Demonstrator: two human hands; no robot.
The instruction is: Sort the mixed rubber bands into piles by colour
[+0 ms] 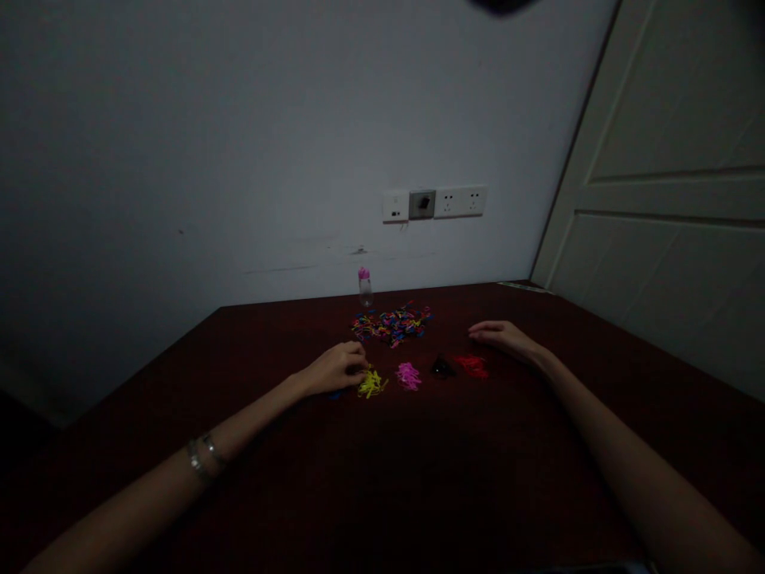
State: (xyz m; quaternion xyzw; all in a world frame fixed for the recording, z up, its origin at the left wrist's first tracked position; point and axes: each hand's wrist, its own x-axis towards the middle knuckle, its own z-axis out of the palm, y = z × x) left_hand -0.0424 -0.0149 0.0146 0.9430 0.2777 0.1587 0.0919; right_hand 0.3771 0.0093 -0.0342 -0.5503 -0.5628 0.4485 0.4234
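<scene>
My left hand (338, 369) is at the left edge of a small pile of yellow rubber bands (373, 383), its fingers curled and thumb drawn in. Whatever the fingertips hold is too small and dark to make out. Partly hidden below this hand is a bit of blue bands (335, 395). To the right lie a pink pile (409, 375), a black pile (442, 367) and a red pile (473, 366). My right hand (504, 336) rests on the table beyond the red pile, fingers stretched out and holding nothing visible. Behind the sorted piles spreads a larger heap of mixed-colour bands (393, 325).
A clear bottle with a pink top (365, 288) stands behind the mixed heap, near the wall. The dark red table (287, 327) meets a wall with sockets (460, 202). A white panelled door or cabinet (669, 255) rises at the right. The light is dim.
</scene>
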